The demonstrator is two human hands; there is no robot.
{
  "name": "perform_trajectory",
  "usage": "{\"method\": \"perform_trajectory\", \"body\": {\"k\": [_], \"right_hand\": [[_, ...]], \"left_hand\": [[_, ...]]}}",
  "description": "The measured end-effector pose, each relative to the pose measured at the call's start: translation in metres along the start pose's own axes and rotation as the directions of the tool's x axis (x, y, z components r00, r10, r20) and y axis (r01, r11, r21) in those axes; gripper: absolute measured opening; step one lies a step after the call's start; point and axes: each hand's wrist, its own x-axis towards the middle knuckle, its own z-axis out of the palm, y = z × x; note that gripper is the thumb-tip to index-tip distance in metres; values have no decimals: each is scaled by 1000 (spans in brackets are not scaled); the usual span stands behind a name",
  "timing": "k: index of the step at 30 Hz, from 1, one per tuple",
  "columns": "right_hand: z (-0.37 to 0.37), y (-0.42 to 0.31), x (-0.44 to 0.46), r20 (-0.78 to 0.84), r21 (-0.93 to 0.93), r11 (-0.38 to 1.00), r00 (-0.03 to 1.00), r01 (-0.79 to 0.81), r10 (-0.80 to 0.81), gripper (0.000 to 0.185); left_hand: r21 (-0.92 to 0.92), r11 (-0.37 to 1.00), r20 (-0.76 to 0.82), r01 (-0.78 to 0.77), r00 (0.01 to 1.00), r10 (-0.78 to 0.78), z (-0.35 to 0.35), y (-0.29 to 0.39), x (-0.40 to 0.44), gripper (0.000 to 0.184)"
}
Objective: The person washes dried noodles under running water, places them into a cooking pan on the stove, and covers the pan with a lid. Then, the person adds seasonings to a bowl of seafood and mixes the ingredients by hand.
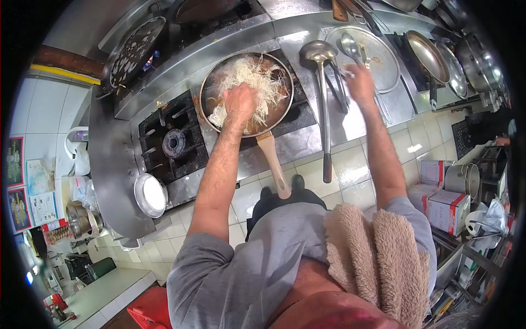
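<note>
- Over the frying pan (202,93), the fingers of my left hand (240,101) curl downward against a loose heap of pale strands (266,82).
- The heap lies directly under these fingers and spreads mostly to their right and away from me; a smaller clump sits at the near-left rim.
- I judge this the relation to mind: heap below, left hand above, with more of it on the thumb side.
- The strands tangle every way, so I find no single long axis in them; the pan's own axis follows its wooden handle (274,164), pointing back toward my body.
- Neither hand is on that handle; it lies on my side of the left fingers.
- These fingers look drawn together, not spread; their tips are hidden, so I cannot tell whether they pinch any strands.
- My right hand (360,85) is well apart, off to the right past the long ladle (323,109), above the metal desk (353,123).
- Its fingers are bent near a spoon (348,43) and beside dark tongs (338,90); I cannot tell whether they grip anything.
</note>
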Motion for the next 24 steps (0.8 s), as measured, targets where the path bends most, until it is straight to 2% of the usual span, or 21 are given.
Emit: {"method": "perform_trajectory", "body": {"k": [1, 2, 3, 4, 5, 7, 8, 10, 11, 12, 13, 14, 15, 16, 17, 18, 19, 21, 23, 24], "right_hand": [[-12, 20, -7, 47, -138, 988, 996, -68, 75, 24], [-15, 35, -17, 52, -134, 989, 996, -69, 77, 24], [-16, 52, -24, 110, -272, 950, 975, -156, 191, 28], [-19, 66, -30, 142, -415, 878, 937, -237, 320, 34], [-22, 75, -30, 261, -422, 856, 865, -298, 429, 40], [-9, 109, -40, 237, -380, 869, 875, -318, 423, 37], [-3, 121, -42, 248, -319, 897, 886, -307, 392, 37], [-12, 115, -40, 281, -310, 909, 886, -279, 369, 39], [-13, 112, -38, 295, -292, 921, 891, -258, 344, 41], [-17, 111, -38, 307, -285, 927, 893, -243, 328, 41], [-26, 112, -40, 243, -235, 953, 937, -194, 250, 40], [-33, 110, -43, 179, -181, 974, 970, -134, 166, 40], [-40, 106, -48, 185, -22, 983, 965, -183, 184, 39], [-51, 95, -55, 201, 135, 963, 959, -232, 202, 39], [-71, 70, -62, 277, 193, 937, 933, -290, 232, 39], [-87, 53, -69, 414, 258, 891, 876, -374, 248, 42], [-101, 30, -75, 423, 260, 895, 876, -363, 233, 42], [-114, -24, -89, 628, 375, 743, 741, -554, 235, 39], [-105, -55, -98, 517, 345, 925, 855, -157, -48, 45], [-96, -67, -102, 403, 238, 959, 882, 156, -243, 44]], "left_hand": [[57, 998, 39, -9, 999, 6, 2, -2, -4, 18], [69, 997, 75, -16, 997, 10, 1, -4, -5, 19], [71, 997, 70, -23, 997, 18, -1, -13, -2, 19], [-81, 995, 40, -64, 997, 68, -2, -25, 0, 20], [-235, 965, 3, -119, 992, 123, -3, -29, 7, 20], [-175, 982, -193, -74, 980, 40, -40, -6, -4, 21], [-180, 979, -192, -91, 980, 56, -38, 2, -7, 21], [-80, 996, -89, -42, 995, 35, -34, 11, -15, 23], [-79, 996, -85, -28, 996, 21, -24, 7, -15, 23], [-46, 997, -10, -55, 998, 54, -8, -1, -10, 24], [-18, 997, 64, -74, 995, 75, -8, -2, -8, 26], [-57, 998, 113, -24, 993, 30, -10, -8, -9, 28], [-52, 998, 111, 19, 994, -13, -19, -11, -18, 28], [-97, 995, -72, 7, 997, -14, -29, -15, -28, 30], [-134, 991, -254, -19, 967, -15, -40, -18, -38, 32], [-135, 990, -332, 40, 939, -84, -56, -17, -54, 34], [-166, 983, -435, 78, 889, -144, -57, -25, -68, 29], [-310, 943, -474, 121, 840, -263, -51, -36, -101, 25], [-507, 837, -371, 206, 824, -428, -37, -29, -136, 23], [-560, 806, -346, 190, 831, -436, -23, -24, -153, 23]]}}
